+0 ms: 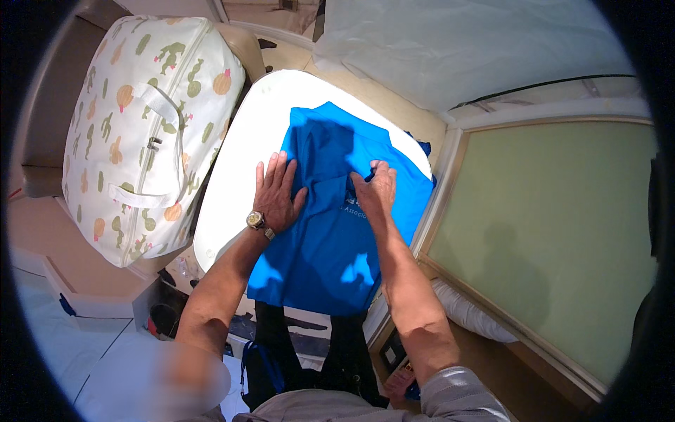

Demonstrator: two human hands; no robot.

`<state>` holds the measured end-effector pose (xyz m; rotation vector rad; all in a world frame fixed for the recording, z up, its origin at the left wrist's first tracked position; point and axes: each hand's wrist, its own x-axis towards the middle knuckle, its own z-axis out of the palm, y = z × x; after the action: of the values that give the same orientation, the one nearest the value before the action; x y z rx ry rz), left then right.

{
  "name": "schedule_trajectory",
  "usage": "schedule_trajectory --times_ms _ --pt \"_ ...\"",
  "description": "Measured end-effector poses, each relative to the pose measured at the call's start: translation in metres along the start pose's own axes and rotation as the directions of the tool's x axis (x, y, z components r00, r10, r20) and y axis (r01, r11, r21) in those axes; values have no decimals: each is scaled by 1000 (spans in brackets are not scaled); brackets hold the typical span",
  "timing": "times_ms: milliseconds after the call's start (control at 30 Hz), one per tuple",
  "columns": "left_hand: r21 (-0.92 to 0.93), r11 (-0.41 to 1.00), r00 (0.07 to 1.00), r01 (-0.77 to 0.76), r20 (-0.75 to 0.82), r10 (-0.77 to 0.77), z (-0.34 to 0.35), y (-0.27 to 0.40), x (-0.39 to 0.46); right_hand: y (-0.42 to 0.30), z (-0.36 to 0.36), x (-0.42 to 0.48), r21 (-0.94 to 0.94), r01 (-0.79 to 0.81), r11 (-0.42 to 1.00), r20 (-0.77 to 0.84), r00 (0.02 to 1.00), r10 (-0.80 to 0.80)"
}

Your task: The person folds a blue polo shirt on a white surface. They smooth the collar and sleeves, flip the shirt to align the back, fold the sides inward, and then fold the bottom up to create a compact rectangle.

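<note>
A blue collared shirt (332, 248) with a printed chest mark lies spread over a white table (237, 158) with rounded corners, its lower end reaching past the near edge. My left hand (277, 195), with a wristwatch (255, 219) on the wrist, rests flat along the shirt's left side, fingers apart, partly on the white top. Over the chest mark, my right hand (377, 190) has thumb and fingers curled at the front placket; whether cloth is pinched between them cannot be told.
A large cactus-print zippered bag (153, 142) sits left of the table on a brown seat (47, 105). Close on the right is a wood-framed green panel (543, 211), with a white pillow (469, 311) below it. Translucent sheeting (474, 47) hangs beyond the table.
</note>
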<state>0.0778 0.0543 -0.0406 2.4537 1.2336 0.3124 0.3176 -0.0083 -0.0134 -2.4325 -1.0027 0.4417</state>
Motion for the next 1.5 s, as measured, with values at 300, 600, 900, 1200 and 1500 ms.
schedule_trajectory --times_ms 300,600,900,1200,1500 --pt "13 1000 1000 13 28 -13 6 -6 -3 22 -20 11 659 -300 690 215 954 209" --pt "0 1000 1000 -6 -8 6 9 -6 -1 22 6 7 717 -390 579 149 896 419" --pt "-45 995 993 -85 -88 80 -23 3 29 41 8 4 726 -381 573 282 924 257" --pt "-21 939 935 -344 -101 340 -17 -18 112 33 11 1 579 -323 749 167 946 279" --pt "-73 973 976 -217 -14 217 -9 -14 127 20 -5 -11 532 -217 818 111 976 187"
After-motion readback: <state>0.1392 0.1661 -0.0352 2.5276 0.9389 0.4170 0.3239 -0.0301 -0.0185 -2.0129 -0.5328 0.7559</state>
